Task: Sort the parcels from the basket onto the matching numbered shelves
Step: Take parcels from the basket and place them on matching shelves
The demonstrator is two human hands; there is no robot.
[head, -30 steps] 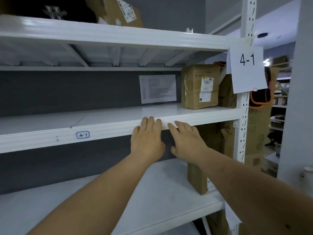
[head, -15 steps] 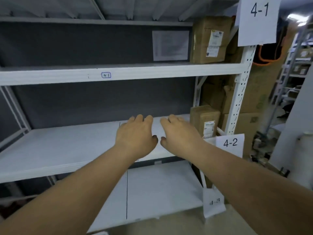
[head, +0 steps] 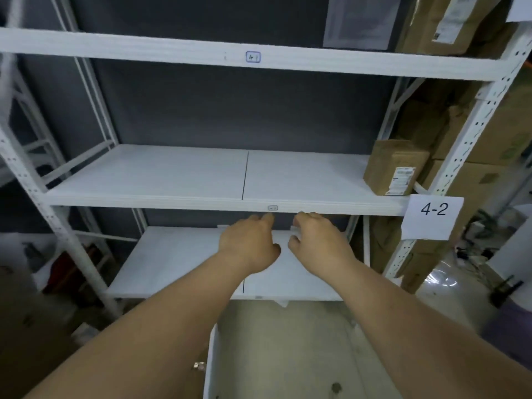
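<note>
**Both hands low, no parcel in them**

The left hand (head: pixel 249 246) and right hand (head: pixel 319 243) reach out side by side, just under the front edge of the 4-2 shelf (head: pixel 172 180). Fingers are loosely bent and hold nothing. The basket is not in sight. Farther back and to the right, one parcel (head: pixel 395 167) stands on that shelf by the post (head: pixel 472 131); the right hand is nearer it. Higher up runs the 4-1 shelf (head: pixel 144 47).
</note>
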